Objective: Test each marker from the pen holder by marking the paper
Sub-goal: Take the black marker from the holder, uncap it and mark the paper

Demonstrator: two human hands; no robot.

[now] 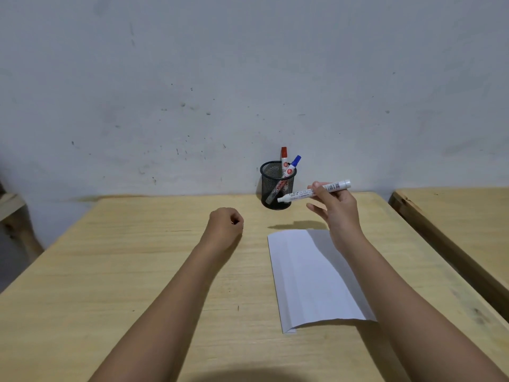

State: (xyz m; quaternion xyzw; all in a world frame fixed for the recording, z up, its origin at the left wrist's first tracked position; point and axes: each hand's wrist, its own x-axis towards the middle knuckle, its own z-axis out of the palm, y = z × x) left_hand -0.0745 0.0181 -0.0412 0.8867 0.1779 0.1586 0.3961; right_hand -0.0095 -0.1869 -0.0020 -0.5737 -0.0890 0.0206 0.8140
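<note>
My right hand (337,205) holds a white marker (301,193) level in the air, its left end pointing at the black mesh pen holder (277,186). No cap shows on that end. A red-capped marker (284,157) and a blue-capped marker (294,162) stand in the holder at the table's far edge. The white paper (308,277) lies flat on the wooden table (137,271), below my right forearm, and looks unmarked. My left hand (225,223) rests as a fist on the table, left of the paper; something small and dark peeks from it, too small to identify.
A pale scuffed wall rises right behind the holder. A second wooden table (454,216) stands to the right across a narrow gap. Part of a wooden shelf or stool (11,205) shows at the far left.
</note>
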